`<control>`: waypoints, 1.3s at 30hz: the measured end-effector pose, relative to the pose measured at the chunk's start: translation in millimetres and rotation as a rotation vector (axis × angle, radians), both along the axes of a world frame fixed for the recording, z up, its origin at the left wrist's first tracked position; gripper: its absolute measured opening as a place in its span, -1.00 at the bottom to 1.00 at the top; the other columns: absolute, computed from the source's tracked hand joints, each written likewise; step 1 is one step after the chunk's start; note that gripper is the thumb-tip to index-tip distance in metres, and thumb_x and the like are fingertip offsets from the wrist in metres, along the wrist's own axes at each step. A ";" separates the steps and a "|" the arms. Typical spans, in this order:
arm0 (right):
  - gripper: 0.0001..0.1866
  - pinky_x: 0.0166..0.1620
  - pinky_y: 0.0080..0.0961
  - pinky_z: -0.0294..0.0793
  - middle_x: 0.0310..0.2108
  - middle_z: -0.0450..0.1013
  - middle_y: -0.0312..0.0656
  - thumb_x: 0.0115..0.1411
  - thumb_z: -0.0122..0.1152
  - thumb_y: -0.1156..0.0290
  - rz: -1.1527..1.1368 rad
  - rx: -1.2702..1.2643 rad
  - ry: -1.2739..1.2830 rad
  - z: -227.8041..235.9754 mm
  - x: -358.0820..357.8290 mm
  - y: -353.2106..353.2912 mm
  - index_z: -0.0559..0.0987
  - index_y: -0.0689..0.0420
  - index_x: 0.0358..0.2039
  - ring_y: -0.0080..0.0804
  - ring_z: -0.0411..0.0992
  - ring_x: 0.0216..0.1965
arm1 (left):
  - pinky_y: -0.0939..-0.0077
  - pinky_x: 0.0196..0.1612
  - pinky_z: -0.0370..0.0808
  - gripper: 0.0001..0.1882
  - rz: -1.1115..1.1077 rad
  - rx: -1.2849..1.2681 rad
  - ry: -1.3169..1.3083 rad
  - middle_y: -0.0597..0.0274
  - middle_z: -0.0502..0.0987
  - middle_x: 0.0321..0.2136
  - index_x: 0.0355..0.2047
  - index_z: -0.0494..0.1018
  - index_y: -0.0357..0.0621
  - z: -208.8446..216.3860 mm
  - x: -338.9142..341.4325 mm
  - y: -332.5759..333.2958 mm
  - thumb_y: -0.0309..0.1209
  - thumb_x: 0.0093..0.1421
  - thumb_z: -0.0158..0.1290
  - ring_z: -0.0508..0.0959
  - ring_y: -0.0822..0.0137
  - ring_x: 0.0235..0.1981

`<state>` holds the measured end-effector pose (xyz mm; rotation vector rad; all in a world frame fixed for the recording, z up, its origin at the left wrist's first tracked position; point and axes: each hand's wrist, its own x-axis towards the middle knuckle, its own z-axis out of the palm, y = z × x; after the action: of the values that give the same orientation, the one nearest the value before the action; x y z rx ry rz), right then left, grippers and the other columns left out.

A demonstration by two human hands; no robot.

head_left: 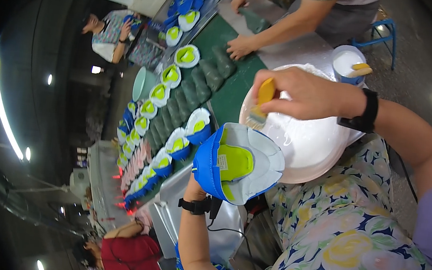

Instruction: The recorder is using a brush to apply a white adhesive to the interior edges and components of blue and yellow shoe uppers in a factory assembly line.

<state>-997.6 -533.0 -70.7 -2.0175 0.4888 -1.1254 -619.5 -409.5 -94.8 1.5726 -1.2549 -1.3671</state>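
Note:
My right hand (307, 95) is closed around the yellow handle of a brush (266, 93). The brush's bristles point down, just above the rim of a blue shoe upper (207, 158); whether they touch it I cannot tell. That upper has a yellow-green lining and a pale, whitish flared underside turned up toward me. Behind it, my left hand (195, 189) holds it up, with the fingers mostly hidden. Under my right hand lies a wide, pale pink basin (334, 157) filled with white liquid, probably glue.
Rows of similar uppers (170, 75) and dark green shoe lasts (191, 91) line a green conveyor belt (234, 97). A small bucket (338, 58) of white liquid holds another yellow-handled brush. Across the belt, a co-worker's hands (243, 46) handle a dark last.

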 end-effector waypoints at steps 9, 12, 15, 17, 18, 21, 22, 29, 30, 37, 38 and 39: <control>-0.68 -0.41 -0.30 0.43 -0.56 0.48 0.02 0.14 0.30 0.31 -0.299 0.146 -0.035 -4.1 -18.0 15.0 0.41 0.28 -0.34 -0.11 0.50 -0.51 | 0.33 0.02 0.56 -0.51 -0.020 -0.080 -0.023 0.19 0.50 0.07 0.21 0.34 -0.18 -19.6 -32.2 -25.3 -0.33 0.30 0.08 0.56 0.30 -0.03; -0.64 -0.36 -0.31 0.48 -0.51 0.51 0.07 0.12 0.32 0.25 -0.367 0.334 -0.057 -8.6 -13.1 23.1 0.43 0.31 -0.36 -0.12 0.53 -0.47 | 0.33 0.02 0.56 -0.51 -0.003 -0.096 -0.022 0.18 0.50 0.07 0.21 0.34 -0.18 -30.4 -42.7 -17.9 -0.32 0.31 0.07 0.56 0.29 -0.03; -0.63 -0.32 -0.34 0.52 -0.49 0.53 0.06 0.12 0.30 0.24 -0.414 0.431 -0.175 -25.7 5.0 26.2 0.45 0.32 -0.33 -0.14 0.55 -0.45 | 0.33 0.02 0.56 -0.51 0.023 -0.120 -0.015 0.18 0.50 0.07 0.21 0.34 -0.18 -40.0 -52.5 -16.9 -0.31 0.31 0.07 0.56 0.29 -0.03; -0.63 -0.30 -0.36 0.54 -0.48 0.54 0.03 0.12 0.30 0.24 -0.401 0.547 -0.228 -30.0 9.3 29.6 0.46 0.33 -0.32 -0.16 0.55 -0.44 | 0.32 0.02 0.56 -0.51 0.032 -0.133 -0.008 0.18 0.50 0.07 0.21 0.34 -0.18 -43.9 -54.9 -12.5 -0.31 0.31 0.07 0.56 0.29 -0.03; -0.63 -0.30 -0.36 0.54 -0.48 0.54 0.03 0.12 0.30 0.24 -0.403 0.547 -0.229 -31.8 11.3 31.8 0.46 0.33 -0.32 -0.16 0.55 -0.44 | 0.32 0.02 0.56 -0.51 0.036 -0.141 -0.004 0.18 0.50 0.07 0.21 0.34 -0.18 -44.9 -57.2 -15.9 -0.31 0.31 0.07 0.56 0.28 -0.03; -0.66 -0.31 -0.33 0.54 -0.48 0.54 0.05 0.14 0.28 0.27 -0.401 0.530 -0.236 -31.9 18.7 39.8 0.46 0.32 -0.32 -0.11 0.56 -0.44 | 0.32 0.02 0.56 -0.51 0.052 -0.161 0.010 0.18 0.50 0.07 0.21 0.34 -0.17 -51.9 -62.2 -16.4 -0.30 0.31 0.06 0.57 0.28 -0.03; -0.68 -0.32 -0.31 0.54 -0.48 0.54 0.07 0.15 0.28 0.29 -0.396 0.488 -0.196 -29.3 19.4 42.9 0.45 0.31 -0.32 -0.06 0.57 -0.43 | 0.32 0.02 0.56 -0.51 0.058 -0.169 0.015 0.18 0.50 0.07 0.21 0.34 -0.17 -52.1 -62.0 -10.4 -0.30 0.31 0.06 0.57 0.28 -0.03; -0.71 -0.35 -0.27 0.52 -0.50 0.52 0.12 0.15 0.29 0.36 -0.328 0.389 -0.143 -35.5 32.8 56.9 0.39 0.28 -0.34 0.04 0.56 -0.43 | 0.31 0.02 0.56 -0.52 0.110 -0.226 0.050 0.17 0.50 0.07 0.21 0.34 -0.17 -58.1 -68.5 -16.0 -0.28 0.32 0.05 0.57 0.27 -0.03; -0.71 -0.35 -0.29 0.52 -0.50 0.53 0.12 0.15 0.29 0.35 -0.311 0.449 -0.142 -36.3 33.6 57.3 0.39 0.27 -0.35 0.02 0.56 -0.44 | 0.31 0.02 0.56 -0.52 0.118 -0.235 0.054 0.17 0.50 0.07 0.21 0.34 -0.17 -58.4 -68.3 -15.2 -0.28 0.32 0.05 0.57 0.27 -0.03; -0.69 -0.38 -0.43 0.51 -0.53 0.53 -0.04 0.18 0.27 0.28 -0.269 0.596 -0.210 -45.6 35.6 54.7 0.44 0.29 -0.34 -0.29 0.54 -0.51 | 0.30 0.02 0.56 -0.52 0.155 -0.286 0.082 0.16 0.50 0.08 0.21 0.35 -0.17 -58.1 -69.6 -22.6 -0.27 0.33 0.04 0.57 0.26 -0.03; -0.69 -0.38 -0.47 0.51 -0.53 0.53 -0.07 0.19 0.27 0.27 -0.216 0.658 -0.212 -44.1 34.5 54.7 0.45 0.29 -0.34 -0.36 0.53 -0.50 | 0.30 0.02 0.56 -0.52 0.161 -0.293 0.086 0.16 0.50 0.08 0.21 0.35 -0.17 -57.5 -68.6 -25.5 -0.26 0.33 0.04 0.57 0.26 -0.03; -0.68 -0.38 -0.51 0.50 -0.52 0.53 -0.10 0.19 0.27 0.26 -0.163 0.720 -0.214 -42.1 33.3 55.0 0.46 0.29 -0.33 -0.43 0.52 -0.50 | 0.30 0.02 0.56 -0.52 0.167 -0.301 0.090 0.16 0.50 0.08 0.21 0.35 -0.17 -56.3 -68.0 -28.4 -0.26 0.33 0.03 0.57 0.26 -0.03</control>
<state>-964.3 -478.1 -112.9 -1.2397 0.8187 -1.0461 -687.4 -437.9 -151.1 1.3591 -1.1842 -1.0763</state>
